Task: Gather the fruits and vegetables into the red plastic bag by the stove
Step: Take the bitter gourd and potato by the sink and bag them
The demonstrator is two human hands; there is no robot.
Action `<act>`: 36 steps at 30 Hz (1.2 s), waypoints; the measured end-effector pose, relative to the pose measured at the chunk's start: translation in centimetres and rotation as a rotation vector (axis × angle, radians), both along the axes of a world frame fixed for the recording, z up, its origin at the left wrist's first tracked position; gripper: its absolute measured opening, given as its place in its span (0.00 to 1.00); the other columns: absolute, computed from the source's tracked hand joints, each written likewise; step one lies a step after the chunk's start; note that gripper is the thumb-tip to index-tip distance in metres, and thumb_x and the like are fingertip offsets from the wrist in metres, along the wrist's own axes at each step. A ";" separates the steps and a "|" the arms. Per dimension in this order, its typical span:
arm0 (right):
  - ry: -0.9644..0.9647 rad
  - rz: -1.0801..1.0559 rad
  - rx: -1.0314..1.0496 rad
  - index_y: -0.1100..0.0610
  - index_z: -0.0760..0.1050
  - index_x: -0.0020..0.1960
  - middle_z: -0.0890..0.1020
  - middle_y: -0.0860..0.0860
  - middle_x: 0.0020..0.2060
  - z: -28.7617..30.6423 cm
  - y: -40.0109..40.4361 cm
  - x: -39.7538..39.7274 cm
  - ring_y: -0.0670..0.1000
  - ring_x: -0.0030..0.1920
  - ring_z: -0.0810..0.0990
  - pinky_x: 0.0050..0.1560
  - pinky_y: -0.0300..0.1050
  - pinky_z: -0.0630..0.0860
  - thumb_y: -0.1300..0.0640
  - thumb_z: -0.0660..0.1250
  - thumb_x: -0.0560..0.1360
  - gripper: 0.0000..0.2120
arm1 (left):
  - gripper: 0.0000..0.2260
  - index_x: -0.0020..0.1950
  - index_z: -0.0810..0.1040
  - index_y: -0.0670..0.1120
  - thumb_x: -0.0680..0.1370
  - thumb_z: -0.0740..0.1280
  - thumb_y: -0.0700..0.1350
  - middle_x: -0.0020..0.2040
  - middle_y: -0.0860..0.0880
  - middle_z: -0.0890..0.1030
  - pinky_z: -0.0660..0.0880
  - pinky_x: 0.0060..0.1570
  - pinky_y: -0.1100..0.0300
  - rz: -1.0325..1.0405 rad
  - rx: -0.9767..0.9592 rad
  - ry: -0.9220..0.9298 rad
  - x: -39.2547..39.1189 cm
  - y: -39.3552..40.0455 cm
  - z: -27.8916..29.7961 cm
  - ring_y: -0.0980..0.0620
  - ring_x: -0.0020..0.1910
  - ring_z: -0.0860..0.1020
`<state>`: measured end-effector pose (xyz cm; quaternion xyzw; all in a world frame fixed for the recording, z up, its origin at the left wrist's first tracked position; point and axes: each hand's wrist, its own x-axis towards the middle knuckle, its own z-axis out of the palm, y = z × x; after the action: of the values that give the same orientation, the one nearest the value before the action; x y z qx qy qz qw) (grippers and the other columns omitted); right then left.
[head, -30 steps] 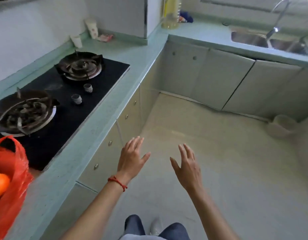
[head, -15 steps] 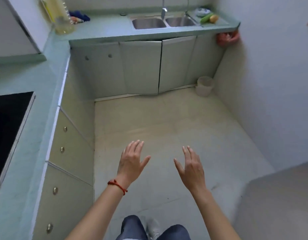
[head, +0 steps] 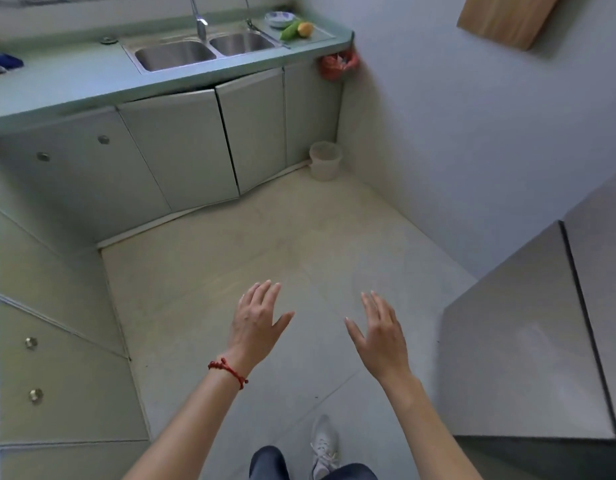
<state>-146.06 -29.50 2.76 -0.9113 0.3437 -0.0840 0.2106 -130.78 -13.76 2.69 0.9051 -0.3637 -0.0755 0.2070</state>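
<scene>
Low in the frame, the left hand [head: 256, 322] and right hand [head: 381, 332] are hovering over bare floor [head: 230, 271], fingers spread, holding nothing. Ahead, open floor is running to the cabinets [head: 182, 150]; a pale bin [head: 324, 160] is sitting in the corner. At top, a green cucumber [head: 288, 31] and yellow fruit [head: 305, 28] are lying touching, right of the sink [head: 175, 55].

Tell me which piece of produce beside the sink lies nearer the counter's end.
The yellow-orange fruit; the green vegetable lies on its sink side.
</scene>
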 end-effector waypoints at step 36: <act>-0.006 0.051 -0.108 0.61 0.66 0.69 0.69 0.60 0.68 2.9 -34.0 40.9 0.58 0.70 0.65 0.67 0.51 0.64 0.38 0.46 0.71 0.36 | 0.27 0.61 0.75 0.40 0.73 0.54 0.58 0.59 0.39 0.79 0.72 0.58 0.41 0.006 0.026 -0.200 42.5 -31.0 3.0 0.37 0.60 0.76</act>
<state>-105.12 -63.53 5.62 -0.9295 0.3147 -0.0999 0.1644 -88.24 -44.75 5.70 0.9118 -0.3789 0.0110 0.1581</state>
